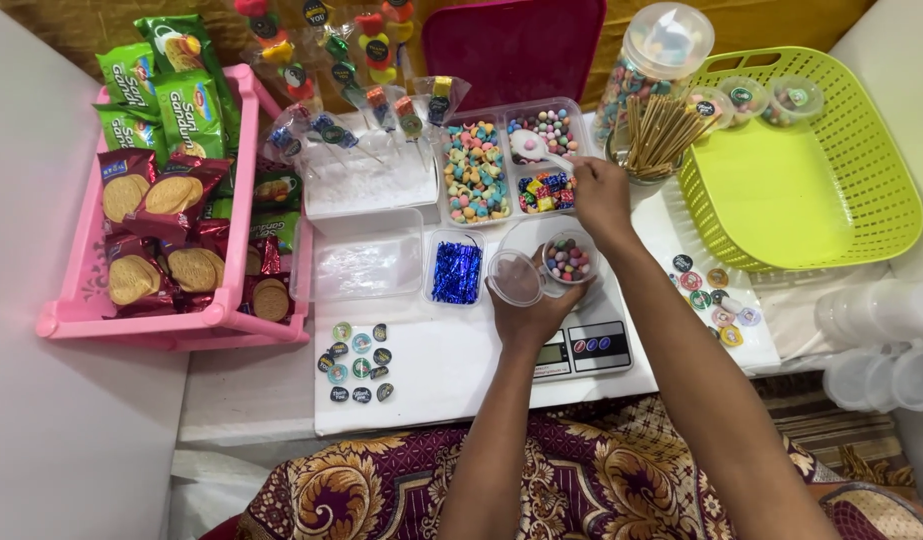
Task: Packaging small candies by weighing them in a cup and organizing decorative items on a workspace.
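Observation:
My left hand (534, 310) holds a small clear cup (568, 259) partly filled with coloured candy balls, its hinged lid (514, 278) hanging open to the left, just above a small white kitchen scale (591, 348). My right hand (600, 193) grips the handle of a white spoon (530, 147) whose bowl rests over the far right compartment of a clear divided tray (509, 162). That compartment holds candy balls; the other compartments hold pastel candy pieces and square coloured sweets.
A pink basket (161, 325) of biscuit packets sits left, with wrapped candy skewers (366, 105) behind an empty clear tray (367, 258). Blue twist ties (455, 272), round stickers (358, 362), a glass of wooden sticks (657, 133), a candy jar (649, 60), a green basket (806, 160) and stacked cups (876, 345) surround.

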